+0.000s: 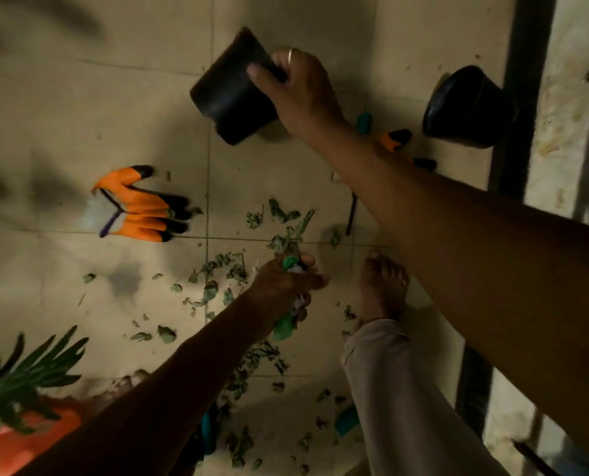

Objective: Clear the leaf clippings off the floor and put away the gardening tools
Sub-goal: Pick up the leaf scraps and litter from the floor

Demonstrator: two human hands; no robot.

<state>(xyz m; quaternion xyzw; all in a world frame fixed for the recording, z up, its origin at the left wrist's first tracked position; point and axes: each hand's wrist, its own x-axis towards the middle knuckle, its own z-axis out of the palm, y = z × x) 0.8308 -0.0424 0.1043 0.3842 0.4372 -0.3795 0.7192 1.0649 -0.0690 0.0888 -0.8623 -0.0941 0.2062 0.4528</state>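
- The floor (114, 97) is laid with large, pale beige tiles.
- Thin dark grout lines (208, 159) cross it in a grid.
- A dark upright bar (523, 80) edges the tiles at the right.
- Beyond the bar lies a rougher, speckled pale surface (568, 139).
- The light is dim and warm; soft blurred shadows (46, 22) fall on the tiles at the left.

Black pot (468, 108) beside dark frame (526, 63); leafy plant (28, 376) in orange pot (22, 441).
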